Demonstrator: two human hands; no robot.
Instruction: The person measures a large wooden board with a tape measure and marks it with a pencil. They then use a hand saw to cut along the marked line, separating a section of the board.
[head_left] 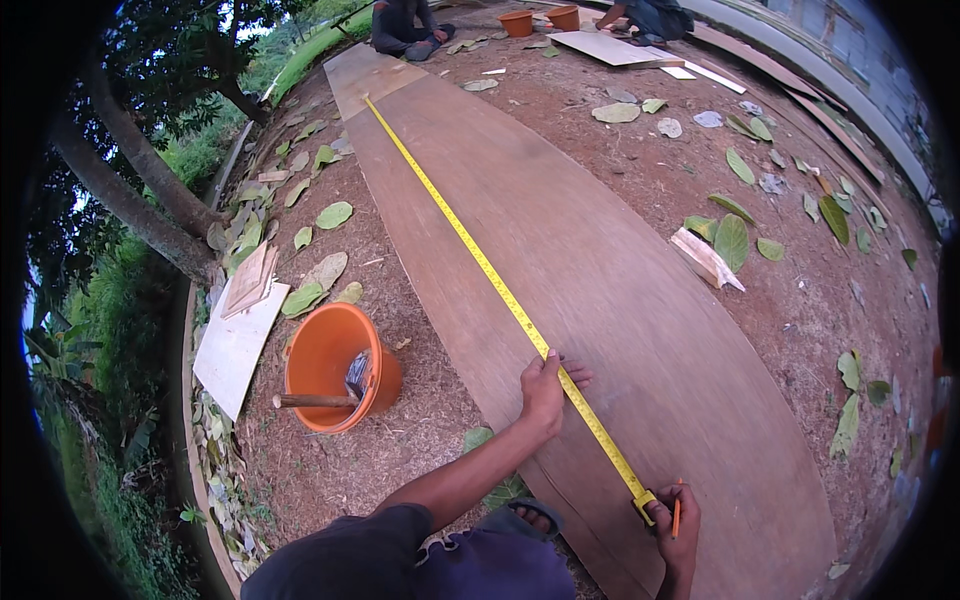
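A long plywood sheet (520, 220) lies on the ground, running from beside my legs toward the far left. Stretched along it is the yellow blade of a tape measure (460, 228), its far end near a seam in the wood. My left hand (545, 398) pinches the blade partway along, thumb on top and fingers showing past its right side. At the near end, my right hand (682, 530) holds the tape measure's case (645, 503). An orange pencil (676, 515) also sticks up between the fingers of that hand.
Left of the sheet stands an orange bucket (340, 370) with a wooden handle leaning out. Board offcuts (240, 335) lie beyond it, near tree trunks (150, 210). A wood scrap (706, 258) and leaves dot the soil. Two people sit at the far end near orange buckets (516, 23).
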